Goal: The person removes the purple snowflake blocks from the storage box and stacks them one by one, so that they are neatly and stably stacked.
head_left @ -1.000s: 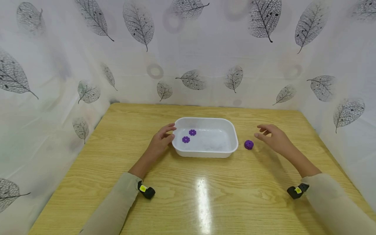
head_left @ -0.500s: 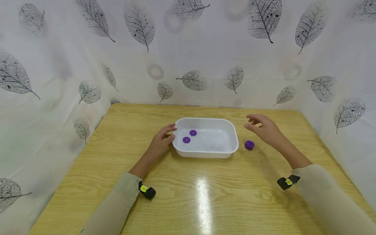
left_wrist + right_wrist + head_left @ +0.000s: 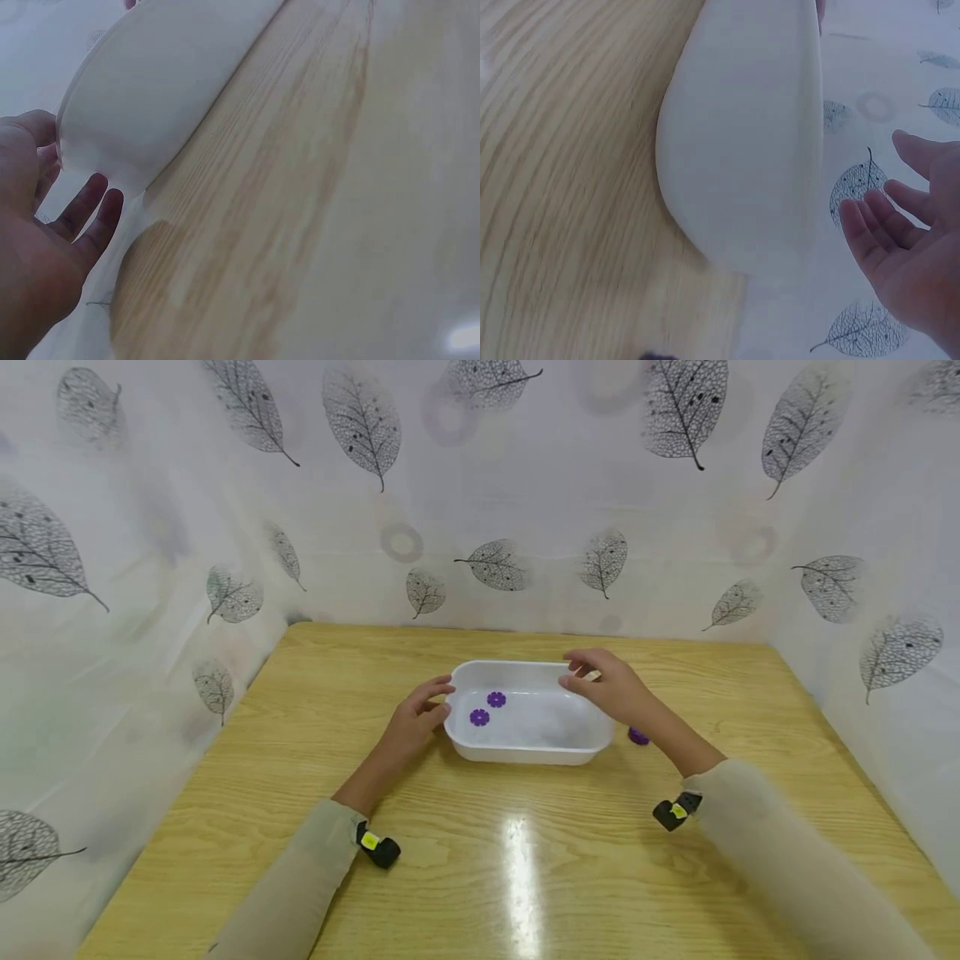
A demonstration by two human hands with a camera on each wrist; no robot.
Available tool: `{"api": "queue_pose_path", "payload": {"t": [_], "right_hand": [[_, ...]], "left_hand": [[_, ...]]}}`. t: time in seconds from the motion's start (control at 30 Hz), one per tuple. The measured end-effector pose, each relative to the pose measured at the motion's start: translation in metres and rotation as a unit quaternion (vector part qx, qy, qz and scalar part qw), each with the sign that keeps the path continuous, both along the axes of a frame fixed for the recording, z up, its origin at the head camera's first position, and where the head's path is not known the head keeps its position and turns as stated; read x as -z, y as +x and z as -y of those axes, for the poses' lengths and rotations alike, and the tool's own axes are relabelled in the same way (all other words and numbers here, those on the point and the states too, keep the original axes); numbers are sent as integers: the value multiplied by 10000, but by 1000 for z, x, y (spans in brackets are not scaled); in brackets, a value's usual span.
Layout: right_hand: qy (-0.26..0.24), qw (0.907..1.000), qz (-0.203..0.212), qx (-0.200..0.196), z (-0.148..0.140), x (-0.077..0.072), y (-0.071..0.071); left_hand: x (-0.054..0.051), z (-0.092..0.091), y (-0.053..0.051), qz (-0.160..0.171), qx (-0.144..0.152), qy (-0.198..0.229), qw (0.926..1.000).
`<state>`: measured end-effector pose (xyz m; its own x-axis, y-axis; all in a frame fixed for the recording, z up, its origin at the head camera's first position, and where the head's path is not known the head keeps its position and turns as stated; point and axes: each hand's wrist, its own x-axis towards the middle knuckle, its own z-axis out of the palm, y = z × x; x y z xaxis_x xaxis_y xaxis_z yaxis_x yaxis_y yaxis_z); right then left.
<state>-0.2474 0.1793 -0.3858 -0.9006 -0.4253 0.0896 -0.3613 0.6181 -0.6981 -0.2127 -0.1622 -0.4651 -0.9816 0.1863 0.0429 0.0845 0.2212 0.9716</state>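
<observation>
Two purple snowflake-shaped plastic discs, a nearer one [image 3: 479, 717] and a farther one [image 3: 497, 700], lie flat in the left part of a white tray [image 3: 528, 755]. My left hand [image 3: 414, 718] touches the tray's left end with spread, relaxed fingers; the left wrist view shows its fingertips [image 3: 111, 201] at the outer wall. Over the tray's right rim hovers my right hand [image 3: 606, 685]. Its fingers are loosely bent, and the right wrist view shows nothing between them. More purple discs [image 3: 638, 737] sit on the table just right of the tray, partly hidden by the right wrist.
The tray stands on a wood-grain table [image 3: 450, 852]. A white leaf-patterned cloth [image 3: 525, 485] hangs behind the table and along both sides. A small black wrist camera [image 3: 378, 846] is strapped at the left sleeve, another [image 3: 675, 812] at the right sleeve.
My right hand has moved left, from beside the purple discs on the table to over the tray's right rim. Its wrist now partly covers those discs. The left hand stays at the tray's end.
</observation>
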Motion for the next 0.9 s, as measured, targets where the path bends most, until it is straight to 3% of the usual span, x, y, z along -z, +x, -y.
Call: {"api": "queue_pose_path", "payload": {"t": [0.43,0.5,0.73,0.87,0.9], "right_hand": [[182,9969,68,-757,75,27,-12],[252,9952,36,-947,84,32,-14],[573,9912,133,-1188,108,47,-21],[826,9893,323,-1157,113,55,-21],[853,9891,375,-1140,114,56,-21]], "left_hand": [[2,0,-3,-6,25,1,10000],[0,-1,-2,14,37,-30,10000],[-28,-5,14,-24,160,-8,9999],[-30,-4,16,-102,178,16,9998],[-26,-4,14,-109,159,23,9998]]}}
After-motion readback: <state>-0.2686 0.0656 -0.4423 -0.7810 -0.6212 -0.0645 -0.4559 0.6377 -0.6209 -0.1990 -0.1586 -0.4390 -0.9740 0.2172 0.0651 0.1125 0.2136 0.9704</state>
